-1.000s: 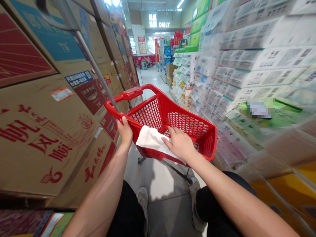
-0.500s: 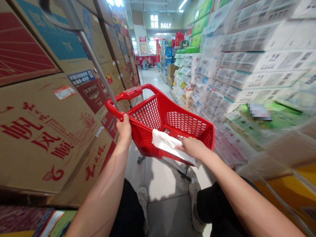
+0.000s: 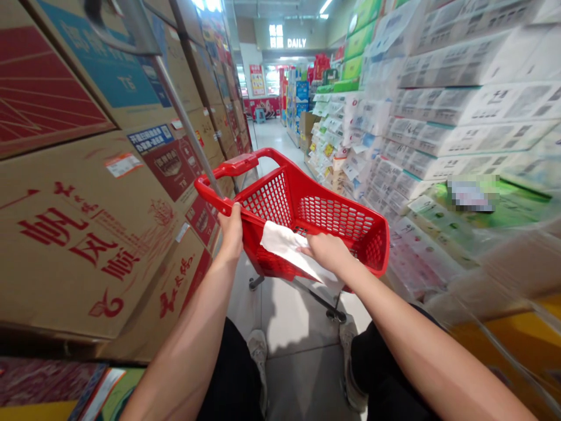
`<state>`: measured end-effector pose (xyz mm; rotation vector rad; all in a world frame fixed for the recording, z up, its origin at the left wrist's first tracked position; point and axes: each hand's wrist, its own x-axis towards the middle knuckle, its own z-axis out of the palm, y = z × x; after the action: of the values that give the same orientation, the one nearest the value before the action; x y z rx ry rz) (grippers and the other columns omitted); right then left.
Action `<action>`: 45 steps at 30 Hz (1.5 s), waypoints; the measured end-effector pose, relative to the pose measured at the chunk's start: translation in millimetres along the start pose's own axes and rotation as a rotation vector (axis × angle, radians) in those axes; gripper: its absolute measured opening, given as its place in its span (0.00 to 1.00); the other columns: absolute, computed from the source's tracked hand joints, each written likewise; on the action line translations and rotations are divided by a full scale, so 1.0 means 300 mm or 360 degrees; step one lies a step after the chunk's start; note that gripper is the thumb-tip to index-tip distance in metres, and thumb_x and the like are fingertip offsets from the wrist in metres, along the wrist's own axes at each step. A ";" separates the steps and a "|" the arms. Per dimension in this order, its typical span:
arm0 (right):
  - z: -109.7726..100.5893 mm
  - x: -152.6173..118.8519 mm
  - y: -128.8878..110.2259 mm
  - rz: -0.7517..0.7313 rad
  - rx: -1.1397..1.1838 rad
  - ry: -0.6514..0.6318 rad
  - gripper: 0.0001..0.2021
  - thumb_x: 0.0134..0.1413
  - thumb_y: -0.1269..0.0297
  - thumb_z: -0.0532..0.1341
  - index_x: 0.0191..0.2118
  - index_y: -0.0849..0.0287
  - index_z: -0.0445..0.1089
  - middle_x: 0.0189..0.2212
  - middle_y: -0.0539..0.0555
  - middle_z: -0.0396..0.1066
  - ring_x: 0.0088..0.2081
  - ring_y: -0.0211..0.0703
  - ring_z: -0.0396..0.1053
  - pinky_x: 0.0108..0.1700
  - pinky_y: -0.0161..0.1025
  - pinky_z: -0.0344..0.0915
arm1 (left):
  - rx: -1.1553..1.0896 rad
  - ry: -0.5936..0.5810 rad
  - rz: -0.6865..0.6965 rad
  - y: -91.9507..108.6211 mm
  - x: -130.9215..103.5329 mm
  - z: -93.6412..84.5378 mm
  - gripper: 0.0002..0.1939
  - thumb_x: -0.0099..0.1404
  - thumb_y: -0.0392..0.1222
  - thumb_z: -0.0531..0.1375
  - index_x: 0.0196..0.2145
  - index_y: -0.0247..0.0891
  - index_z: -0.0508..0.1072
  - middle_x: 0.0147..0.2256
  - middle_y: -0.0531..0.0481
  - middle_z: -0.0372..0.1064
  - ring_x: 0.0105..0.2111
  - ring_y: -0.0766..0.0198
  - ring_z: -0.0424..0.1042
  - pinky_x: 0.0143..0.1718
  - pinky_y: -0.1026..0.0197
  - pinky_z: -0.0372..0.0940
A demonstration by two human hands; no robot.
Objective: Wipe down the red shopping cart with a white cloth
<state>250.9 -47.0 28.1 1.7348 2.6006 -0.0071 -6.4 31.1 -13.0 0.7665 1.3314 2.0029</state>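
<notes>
Key relation: cloth (image 3: 277, 238) directly under the fingers of the right hand (image 3: 329, 252), draped on the near rim (image 3: 254, 217) of the cart (image 3: 302, 176). Long axis: along that rim, slanting from near the corner by the handle (image 3: 239, 165) down toward the opposite, right-hand end. Spreads to both sides of the fingers: one end toward the handle corner, the other sloping past the wrist, over the outer wall.

Nearer hand: right, in contact with the cloth. Curled over the rim, nearly closed, cloth gathered between fingers and cart. Cannot tell how firm the grip; fingertips partly hidden.

Left hand (image 3: 231, 231): closed round the same rim at the handle corner, thumb on top. Has hold of the cart only. Near the cloth's left end but apart from it, with a short run of bare red rim between.

Surroundings: stacked cartons (image 3: 70, 234) to the left of the cart, wrapped packs (image 3: 438, 146) to the right, pale tiled floor (image 3: 293, 327) below. At the handle's left corner, metal pole (image 3: 186, 120); cannot tell whether attached or merely in front.
</notes>
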 end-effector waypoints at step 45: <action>-0.030 0.170 -0.249 0.0155 0.0193 0.0332 0.31 0.70 0.43 0.43 0.50 0.61 0.73 0.40 0.66 0.78 0.43 0.54 0.78 0.46 0.44 0.70 | -0.0003 -0.0249 0.0046 0.051 -0.019 -0.011 0.18 0.58 0.54 0.66 0.37 0.39 0.69 0.32 0.50 0.70 0.31 0.66 0.70 0.33 0.63 0.67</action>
<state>162.4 -28.5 36.0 2.0031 2.7058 0.0188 -7.9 20.1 -0.4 0.9261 1.2346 1.9230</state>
